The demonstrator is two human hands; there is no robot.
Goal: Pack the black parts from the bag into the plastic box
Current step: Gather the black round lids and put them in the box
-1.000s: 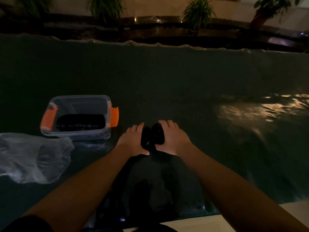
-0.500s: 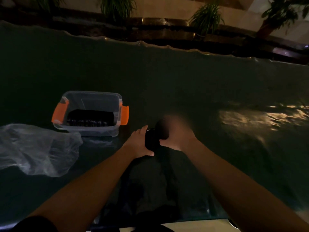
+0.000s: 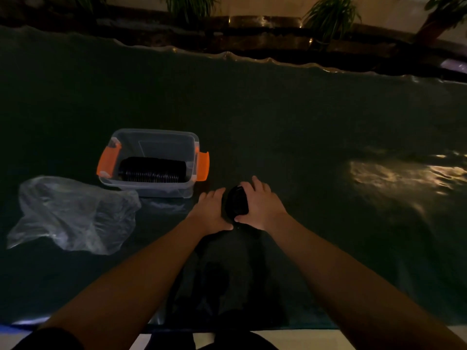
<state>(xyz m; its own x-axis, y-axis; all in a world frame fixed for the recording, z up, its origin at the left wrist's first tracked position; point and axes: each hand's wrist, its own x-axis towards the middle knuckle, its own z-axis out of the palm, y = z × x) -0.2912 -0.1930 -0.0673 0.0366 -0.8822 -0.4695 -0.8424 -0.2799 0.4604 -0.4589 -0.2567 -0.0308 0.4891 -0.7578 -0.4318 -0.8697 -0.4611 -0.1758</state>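
Note:
Between my two hands, just right of the box, stands a short stack of black round parts [image 3: 237, 203] on the dark table. My right hand [image 3: 261, 205] is wrapped over its right side. My left hand [image 3: 211, 210] presses against its left side. The clear plastic box [image 3: 151, 137] with orange latches sits to the left of my hands. A long row of black parts [image 3: 153, 170] lies on its side inside. The crumpled clear plastic bag [image 3: 73, 213] lies left of the box, near me; I see no parts in it.
The dark green table cover [image 3: 278, 117] stretches far to the back and right, with a glare patch [image 3: 394, 175] on the right. Potted plants [image 3: 331, 13] and a ledge stand beyond the far edge. The near table edge [image 3: 252, 327] runs below my forearms.
The view has shifted, so the box and bag sit further right in the frame. My hands stay closed around the stack of black parts, which has hardly moved on the table.

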